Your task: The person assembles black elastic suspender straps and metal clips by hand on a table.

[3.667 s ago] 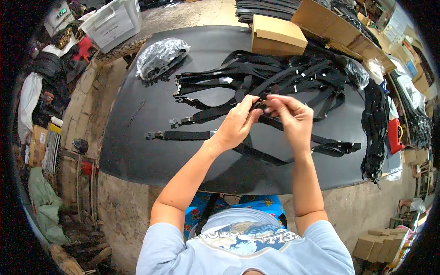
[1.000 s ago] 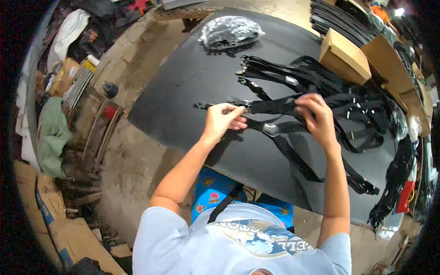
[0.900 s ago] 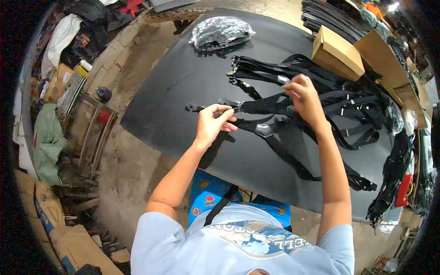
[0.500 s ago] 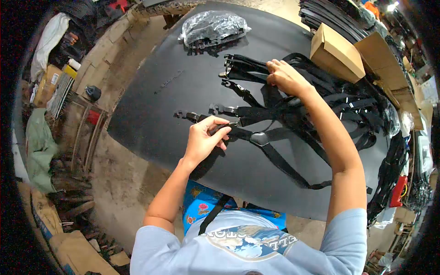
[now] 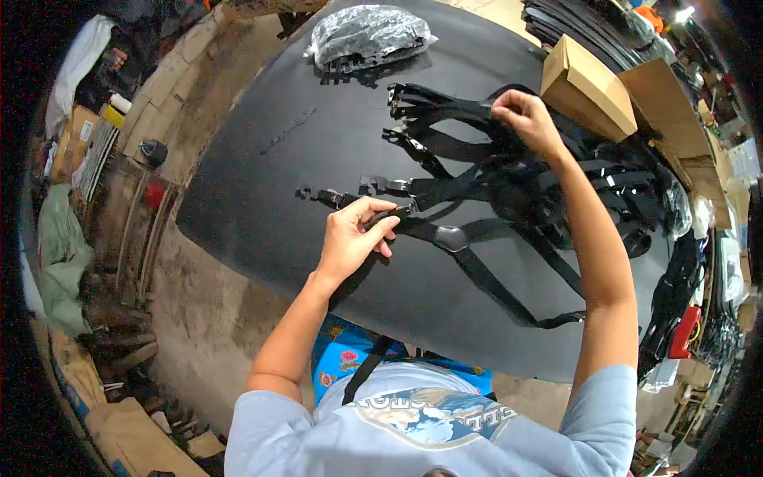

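Note:
Black elastic suspenders with a leather joining patch (image 5: 451, 238) lie across the dark table. My left hand (image 5: 355, 236) pinches one clip end of these suspenders near the table's front left. Metal clips with black plastic hooks (image 5: 385, 185) rest just beyond its fingertips. Farther back, my right hand (image 5: 526, 119) has thumb and fingers closed on a black strap (image 5: 469, 106) of another pair. The clip ends (image 5: 395, 97) of that bundle point left. Under my right forearm spreads a tangled heap of suspenders (image 5: 524, 191).
A plastic bag of black clips (image 5: 369, 36) sits at the table's back. An open cardboard box (image 5: 588, 87) stands behind the heap at right. A thin dark strip (image 5: 288, 131) lies on the table (image 5: 254, 207). Something red (image 5: 684, 332) is at the far right.
My right hand has slid right and slightly back along the strap, away from the clip ends. My left hand keeps its pinch in nearly the same place.

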A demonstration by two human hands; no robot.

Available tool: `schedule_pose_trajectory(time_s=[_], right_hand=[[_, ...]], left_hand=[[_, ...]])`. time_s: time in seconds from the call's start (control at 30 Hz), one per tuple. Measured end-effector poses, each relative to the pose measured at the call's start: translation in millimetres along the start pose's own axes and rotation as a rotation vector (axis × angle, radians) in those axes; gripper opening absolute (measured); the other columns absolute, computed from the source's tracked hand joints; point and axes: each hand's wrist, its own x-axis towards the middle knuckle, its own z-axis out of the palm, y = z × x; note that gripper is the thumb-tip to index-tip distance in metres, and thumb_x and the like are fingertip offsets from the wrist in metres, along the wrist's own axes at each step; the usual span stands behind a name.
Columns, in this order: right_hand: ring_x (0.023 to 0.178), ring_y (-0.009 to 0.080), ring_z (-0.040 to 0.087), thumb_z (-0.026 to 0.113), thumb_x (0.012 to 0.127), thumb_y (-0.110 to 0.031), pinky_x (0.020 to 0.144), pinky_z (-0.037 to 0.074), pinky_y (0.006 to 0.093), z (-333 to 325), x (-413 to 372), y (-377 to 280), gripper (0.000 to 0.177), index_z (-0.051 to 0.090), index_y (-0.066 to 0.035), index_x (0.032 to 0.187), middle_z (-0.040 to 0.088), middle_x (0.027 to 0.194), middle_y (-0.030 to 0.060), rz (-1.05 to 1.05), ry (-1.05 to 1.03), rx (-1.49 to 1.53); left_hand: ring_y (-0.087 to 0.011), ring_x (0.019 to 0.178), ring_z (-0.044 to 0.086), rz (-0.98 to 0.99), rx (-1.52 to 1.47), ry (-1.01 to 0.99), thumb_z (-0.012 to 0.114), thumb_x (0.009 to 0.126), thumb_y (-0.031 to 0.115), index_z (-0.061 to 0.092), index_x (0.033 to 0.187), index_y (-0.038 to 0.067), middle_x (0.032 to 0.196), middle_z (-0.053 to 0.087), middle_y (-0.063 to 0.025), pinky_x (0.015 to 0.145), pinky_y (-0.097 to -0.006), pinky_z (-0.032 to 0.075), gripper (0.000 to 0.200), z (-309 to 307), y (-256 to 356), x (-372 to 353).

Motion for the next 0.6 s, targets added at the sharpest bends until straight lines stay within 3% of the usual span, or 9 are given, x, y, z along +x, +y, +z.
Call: schedule_pose_trajectory(time_s=[0.17,0.23,0.33,0.4,0.47,0.53,0.6], right_hand=[[0.074,0.0091,0.058,0.064,0.088,-0.012,0.068,0.047,0.0234,11,-18,6,0.014,0.065,0.002,0.090,0.065,0.080,0.0024,0.083,0.066,0.246],[0.075,0.0086,0.058,0.065,0.088,-0.012,0.069,0.047,0.0230,15,-23,5,0.014,0.065,0.001,0.091,0.065,0.081,0.0019,0.099,0.122,0.391],[0.075,0.0081,0.058,0.066,0.087,-0.011,0.070,0.046,0.0229,20,-26,9,0.014,0.066,0.002,0.092,0.065,0.081,0.0020,0.066,0.181,0.295],[0.073,0.0075,0.057,0.069,0.085,-0.012,0.068,0.047,0.0234,20,-31,4,0.015,0.068,0.002,0.090,0.066,0.080,0.0023,0.075,0.213,0.293],[0.071,0.0079,0.055,0.072,0.081,-0.014,0.066,0.045,0.0235,21,-37,-2,0.015,0.071,0.000,0.087,0.064,0.080,0.0023,0.116,0.307,0.290],[0.072,0.0073,0.054,0.072,0.082,-0.013,0.067,0.043,0.0226,22,-45,-8,0.013,0.070,-0.001,0.087,0.062,0.081,0.0009,0.087,0.354,0.206],[0.073,0.0067,0.052,0.072,0.083,-0.012,0.068,0.042,0.0217,24,-51,-9,0.012,0.070,-0.001,0.088,0.060,0.081,-0.0005,0.071,0.397,0.122]], left_hand=[[-0.0096,0.060,0.062,-0.021,0.068,0.025,0.069,0.085,0.006,0.064,0.105,-0.001,0.082,0.067,-0.0071,0.046,-0.0218,0.048,0.021,0,11,-2],[-0.0072,0.057,0.058,0.319,0.539,0.242,0.075,0.080,0.012,0.067,0.102,0.003,0.077,0.066,-0.0049,0.046,-0.0217,0.044,0.025,3,17,1],[-0.0199,0.077,0.059,0.607,0.805,0.423,0.081,0.070,0.018,0.070,0.098,0.006,0.088,0.061,-0.0088,0.069,-0.0304,0.049,0.032,10,46,13],[-0.0297,0.102,0.052,0.540,1.020,0.432,0.080,0.070,0.023,0.072,0.090,0.006,0.106,0.057,-0.0141,0.087,-0.0391,0.045,0.027,14,60,23],[-0.0310,0.106,0.051,0.600,1.149,0.471,0.077,0.073,0.021,0.072,0.088,0.006,0.111,0.058,-0.0156,0.090,-0.0394,0.044,0.022,22,68,39],[-0.0323,0.109,0.052,0.764,0.876,0.431,0.072,0.078,0.015,0.072,0.090,0.005,0.113,0.060,-0.0153,0.092,-0.0394,0.044,0.016,41,77,66],[-0.0310,0.099,0.059,0.837,0.668,0.238,0.067,0.080,0.006,0.070,0.093,0.002,0.105,0.063,-0.0143,0.086,-0.0376,0.047,0.014,66,77,91]])
